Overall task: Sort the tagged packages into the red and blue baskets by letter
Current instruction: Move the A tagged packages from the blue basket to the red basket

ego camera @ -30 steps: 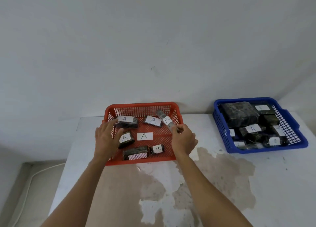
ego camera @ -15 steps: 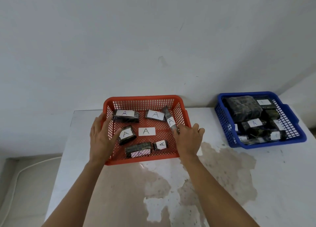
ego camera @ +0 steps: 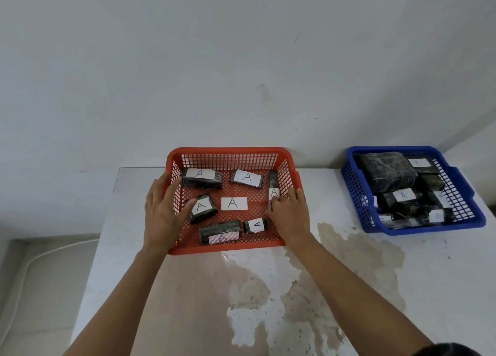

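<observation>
On the stained white counter (ego camera: 349, 288), your left hand (ego camera: 161, 210) is resting with relaxed fingers on the red basket (ego camera: 228, 153) wall while your right hand (ego camera: 288, 215) fingers are curling onto the slim package (ego camera: 273, 185) just beyond them. It is probably light, stiff and slick-wrapped, so pinch its long sides; the fingertips are hiding its near end, and the blue basket (ego camera: 429, 228) tags are too blurred to read.

There were two baskets: one red basket (ego camera: 228, 151) and one blue basket (ego camera: 424, 228). Six dark packages and one loose white tag (ego camera: 233, 203) lay in the red one. Seven white tags there showed the letter A. Two hands showed.
</observation>
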Motion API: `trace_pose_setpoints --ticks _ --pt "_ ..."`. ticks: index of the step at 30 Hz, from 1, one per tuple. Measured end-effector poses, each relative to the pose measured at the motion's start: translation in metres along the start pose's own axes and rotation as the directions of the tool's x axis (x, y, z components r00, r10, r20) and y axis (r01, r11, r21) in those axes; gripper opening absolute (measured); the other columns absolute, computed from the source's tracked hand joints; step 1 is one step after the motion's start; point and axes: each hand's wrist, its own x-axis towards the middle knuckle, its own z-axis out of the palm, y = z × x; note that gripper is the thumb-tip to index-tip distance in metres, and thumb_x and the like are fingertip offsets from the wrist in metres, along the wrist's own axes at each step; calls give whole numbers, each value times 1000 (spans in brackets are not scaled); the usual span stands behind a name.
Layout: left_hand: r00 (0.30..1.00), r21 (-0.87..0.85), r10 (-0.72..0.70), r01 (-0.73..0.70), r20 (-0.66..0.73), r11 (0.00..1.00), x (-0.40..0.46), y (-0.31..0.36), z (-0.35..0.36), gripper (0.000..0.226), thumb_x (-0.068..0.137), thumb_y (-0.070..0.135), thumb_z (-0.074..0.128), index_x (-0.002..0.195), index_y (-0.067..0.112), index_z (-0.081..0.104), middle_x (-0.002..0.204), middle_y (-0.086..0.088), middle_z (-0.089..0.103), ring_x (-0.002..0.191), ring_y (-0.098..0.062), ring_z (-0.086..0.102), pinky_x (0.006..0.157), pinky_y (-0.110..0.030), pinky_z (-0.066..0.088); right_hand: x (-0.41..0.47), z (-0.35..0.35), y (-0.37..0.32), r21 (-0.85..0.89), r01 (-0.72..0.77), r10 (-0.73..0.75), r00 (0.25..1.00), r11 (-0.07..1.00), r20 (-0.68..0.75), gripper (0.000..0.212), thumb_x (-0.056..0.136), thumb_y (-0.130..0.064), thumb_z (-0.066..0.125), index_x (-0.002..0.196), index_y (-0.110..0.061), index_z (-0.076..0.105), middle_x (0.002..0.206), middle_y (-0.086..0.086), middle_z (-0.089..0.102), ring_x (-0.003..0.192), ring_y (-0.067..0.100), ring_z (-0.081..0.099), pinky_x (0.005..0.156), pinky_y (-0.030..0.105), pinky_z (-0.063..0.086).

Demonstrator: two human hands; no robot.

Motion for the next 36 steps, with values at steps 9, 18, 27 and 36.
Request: trace_pose_setpoints --ticks 9,18,27,36 --pt "1000 -24 7 -7 -23 1000 0 2 0 65 86 49 60 143 27 38 157 1 24 143 -26 24 107 -61 34 15 -4 28 -111 16 -10 998 994 60 67 90 -75 34 141 -35 49 167 12 2 149 41 -16 115 62 -17" --pt "1000 -29 2 -3 -27 1000 -1 7 -2 65 85 48 61 143 26 40 156 0 26 141 -25 27 103 -59 38 18 0 26 -62 -26 30 997 998 76 73 93 -70 38 153 -30 31 167 11 -3 149 40 -18 118 64 -3" --pt "999 55 27 -26 -25 998 -2 10 -7 60 90 44 57 143 23 40 155 -5 30 142 -30 27 111 -59 27 11 -12 42 285 -15 29 999 959 -44 57 92 -65 46 138 -32 54 165 9 18 153 34 5 120 55 7" --pt "979 -21 167 -166 119 986 -17 117 19 42 96 31 53 136 22 48 138 -4 52 132 -27 42 112 -49 32 -36 -13 107 650 -199 323 943 734 -77 46 96 -51 53 136 -28 57 153 3 40 146 24 26 116 51 24"
